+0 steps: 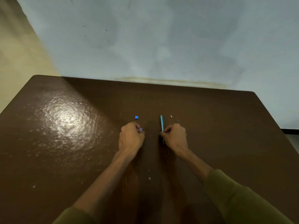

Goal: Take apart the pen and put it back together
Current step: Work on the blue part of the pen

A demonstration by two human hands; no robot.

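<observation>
My right hand (175,135) is closed around a slim light-blue pen barrel (161,122), which sticks out of the fist pointing away from me. My left hand (131,137) grips a small purple pen piece (140,130) between thumb and fingers. Just beyond the left hand, a small blue pen piece (136,117) lies on the brown table (64,143). A tiny white piece (171,116) rests on the table to the right of the barrel's far end. Both hands hover close to the tabletop, about a hand's width apart.
The table's far edge meets a pale blue-grey wall (161,46). A bright glare patch (68,120) lies on the left of the tabletop. The table's right edge (275,120) drops off near a dark strip. Olive sleeves cover both forearms.
</observation>
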